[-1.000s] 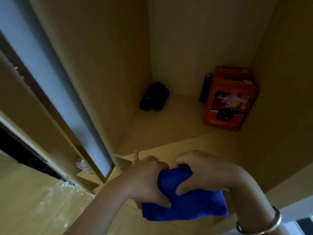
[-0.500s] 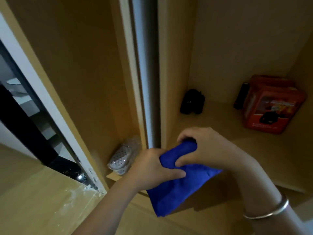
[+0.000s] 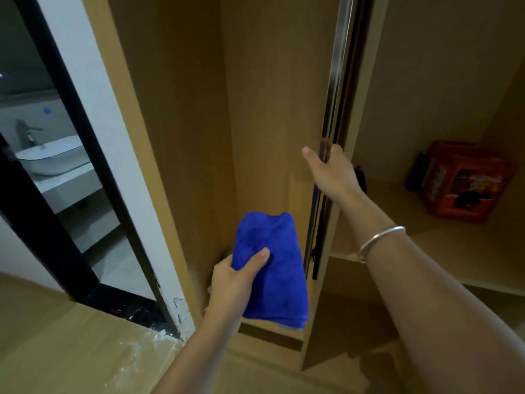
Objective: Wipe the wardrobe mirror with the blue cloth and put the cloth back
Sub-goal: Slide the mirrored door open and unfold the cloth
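The folded blue cloth (image 3: pixel 272 268) hangs upright in front of the narrow left wardrobe compartment, and my left hand (image 3: pixel 237 282) grips its lower left side, thumb across the front. Higher up, my right hand (image 3: pixel 329 172) grips the metal edge of the sliding wardrobe door (image 3: pixel 335 89), fingers curled round it, thumb pointing left. The door is seen edge-on, so its mirror face is hidden.
A red box (image 3: pixel 466 183) and a dark cylinder (image 3: pixel 417 172) stand on the shelf (image 3: pixel 397 223) in the right compartment. At the left, a black-framed doorway (image 3: pixel 56 194) opens onto a bathroom with a white basin (image 3: pixel 54 157). Wooden floor (image 3: pixel 71 345) lies below.
My right hand let go of the cloth and rose to take hold of the door edge. The cloth now hangs from my left hand alone. The view swung left.
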Available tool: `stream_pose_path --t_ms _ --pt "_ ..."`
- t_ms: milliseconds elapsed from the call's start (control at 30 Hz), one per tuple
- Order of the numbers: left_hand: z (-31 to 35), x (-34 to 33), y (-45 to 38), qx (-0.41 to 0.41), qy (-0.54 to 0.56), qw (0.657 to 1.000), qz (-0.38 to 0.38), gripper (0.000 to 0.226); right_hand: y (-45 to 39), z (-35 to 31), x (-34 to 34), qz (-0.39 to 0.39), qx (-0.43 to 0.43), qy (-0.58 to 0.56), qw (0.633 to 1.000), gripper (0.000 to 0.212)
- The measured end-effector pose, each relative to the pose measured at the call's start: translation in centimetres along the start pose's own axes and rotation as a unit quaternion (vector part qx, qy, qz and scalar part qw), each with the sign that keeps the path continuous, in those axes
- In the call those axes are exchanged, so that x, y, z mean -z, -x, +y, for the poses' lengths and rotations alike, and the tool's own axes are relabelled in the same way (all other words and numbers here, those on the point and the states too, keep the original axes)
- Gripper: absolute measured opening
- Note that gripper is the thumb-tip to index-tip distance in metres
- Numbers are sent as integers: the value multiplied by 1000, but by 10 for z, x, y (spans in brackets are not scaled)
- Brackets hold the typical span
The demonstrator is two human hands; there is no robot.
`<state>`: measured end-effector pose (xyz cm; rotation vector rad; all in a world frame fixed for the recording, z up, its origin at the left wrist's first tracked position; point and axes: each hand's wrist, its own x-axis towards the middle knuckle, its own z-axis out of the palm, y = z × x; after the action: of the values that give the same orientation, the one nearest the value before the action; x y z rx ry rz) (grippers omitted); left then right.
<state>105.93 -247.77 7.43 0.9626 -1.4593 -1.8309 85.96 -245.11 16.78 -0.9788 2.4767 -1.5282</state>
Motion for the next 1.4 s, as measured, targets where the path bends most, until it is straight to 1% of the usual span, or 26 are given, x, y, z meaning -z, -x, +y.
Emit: stream_pose_path --t_ms 67,133,200,267,467,700,867,1033,1133,1233,1400 --pt "5 6 -4 -2 -7 1000 -1 11 -7 -4 -4 19 -15 -10 1000 62" --pt "9 9 -8 -9 -17 1000 -2 11 -11 -6 -4 45 -25 -4 999 46" --pt "13 11 -10 -21 -14 1000 0 12 -13 -7 -3 59 -28 25 998 35" --pt "16 11 -10 -33 -18 999 4 13 -10 -7 -2 59 -28 56 996 30" --pt "12 1 0 -66 -54 996 27 16 16 0 15 57 -23 73 995 33" --pt "5 -16 35 -104 -110 988 36 19 73 6 41 43 17 71 996 26" --pt "0 -19 74 -110 -105 987 46 16 119 7 56 28 45 50 997 26" --pt "-12 -14 112 -117 -107 985 68 20 155 13 73 14 59 28 998 23" --pt "-17 -10 135 -115 -113 984 74 21 163 13 87 -8 44 21 999 27" --pt "-20 -7 150 -119 -114 983 76 16 162 13 96 -24 30 30 999 31" --pt "-15 4 159 -131 -99 982 95 16 162 15 95 -17 30 35 999 33"
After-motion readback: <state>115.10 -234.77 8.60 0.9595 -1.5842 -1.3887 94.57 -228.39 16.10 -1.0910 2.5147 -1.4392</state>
